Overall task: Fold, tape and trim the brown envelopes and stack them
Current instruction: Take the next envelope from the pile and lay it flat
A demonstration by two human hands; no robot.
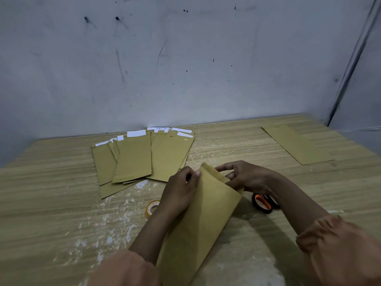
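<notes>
Against a scuffed grey wall (185, 58), the wooden table (51, 203) is bearing everything. Head view: the left hand (179, 190) and right hand (247, 178) are both pinching the brown envelope (202, 223) at its far end, apparently folding it. Finished envelopes (142, 155) are fanning out farther left, tape roll (152, 207) and scissors (263, 203) lying near for reach.

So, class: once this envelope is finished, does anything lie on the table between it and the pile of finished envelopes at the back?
Nothing visible does. The envelope is held in both hands, and the strip of table up to the pile is bare. The tape roll lies to the left, the scissors to the right, both off that line.
</notes>
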